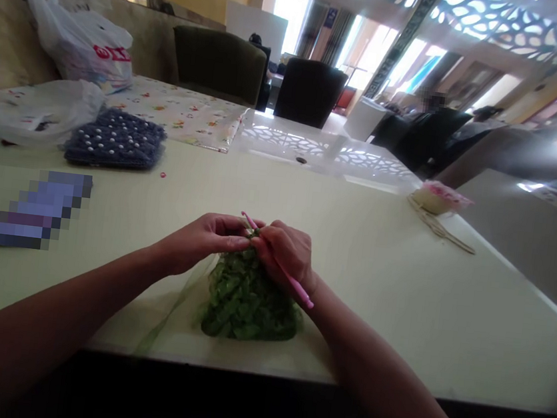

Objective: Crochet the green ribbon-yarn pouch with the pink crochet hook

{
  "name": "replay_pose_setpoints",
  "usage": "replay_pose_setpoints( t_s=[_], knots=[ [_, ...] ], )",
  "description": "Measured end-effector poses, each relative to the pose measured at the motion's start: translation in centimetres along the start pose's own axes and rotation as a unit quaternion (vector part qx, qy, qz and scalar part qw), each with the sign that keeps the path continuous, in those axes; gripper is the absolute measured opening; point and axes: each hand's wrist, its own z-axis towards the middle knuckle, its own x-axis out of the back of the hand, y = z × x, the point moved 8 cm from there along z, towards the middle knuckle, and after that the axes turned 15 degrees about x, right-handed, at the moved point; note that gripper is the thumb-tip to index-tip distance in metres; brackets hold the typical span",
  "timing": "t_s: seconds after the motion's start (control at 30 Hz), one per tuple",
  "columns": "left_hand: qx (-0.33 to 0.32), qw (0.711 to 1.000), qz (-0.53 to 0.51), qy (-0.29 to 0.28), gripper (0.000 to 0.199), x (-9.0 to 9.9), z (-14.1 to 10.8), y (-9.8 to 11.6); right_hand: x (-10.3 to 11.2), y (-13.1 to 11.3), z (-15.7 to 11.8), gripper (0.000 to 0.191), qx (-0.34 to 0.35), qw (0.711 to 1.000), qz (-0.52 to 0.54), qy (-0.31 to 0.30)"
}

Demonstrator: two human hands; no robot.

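A green ruffled crochet piece point(251, 300) rests on the pale table near its front edge, its top end lifted between my two hands. My right hand point(286, 250) is closed around a pink crochet hook point(294, 285); the hook's tip points up and left past the fingers. With thumb and fingers pinched together, my left hand point(220, 232) grips the top edge of the green piece beside the hook tip. A sheer green ribbon point(170, 317) trails from the piece toward the table's front edge. The exact loop at the hook is too small to make out.
At the left lie a dark blue beaded piece point(115, 140), a blurred-out phone-like object point(37, 212) and white plastic bags point(83, 46). A small bowl with pink trim point(438, 197) sits at the right beside a beige cord point(444, 234). Chairs point(309, 92) and seated people are beyond.
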Motion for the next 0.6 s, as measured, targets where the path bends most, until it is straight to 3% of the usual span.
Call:
replay_pose_setpoints(
  t_s=[0.1, 0.17, 0.23, 0.37, 0.6],
  knots=[
    [-0.012, 0.994, 0.101, 0.050, 0.030, 1.0, -0.1, 0.6, 0.5, 0.8, -0.4, 0.013, -0.053, 0.997, 0.025, 0.042],
    [-0.015, 0.996, 0.058, 0.061, 0.034, 1.4, -0.1, 0.8, 0.5, 1.2, -0.6, 0.012, -0.083, 0.994, 0.040, 0.054],
    [-0.009, 0.998, -0.050, 0.041, 0.047, 1.2, -0.2, 0.6, 0.3, 1.4, -0.6, 0.013, -0.097, 0.992, 0.054, 0.056],
    [0.005, 0.980, -0.198, 0.016, 0.062, 0.3, -0.5, 0.3, -0.2, 1.5, -0.8, 0.013, -0.124, 0.984, 0.113, 0.064],
    [-0.006, 0.985, -0.167, 0.039, 0.068, 0.4, -0.9, 0.6, -0.7, 1.7, -0.9, 0.013, -0.175, 0.964, 0.193, 0.054]
  ],
)
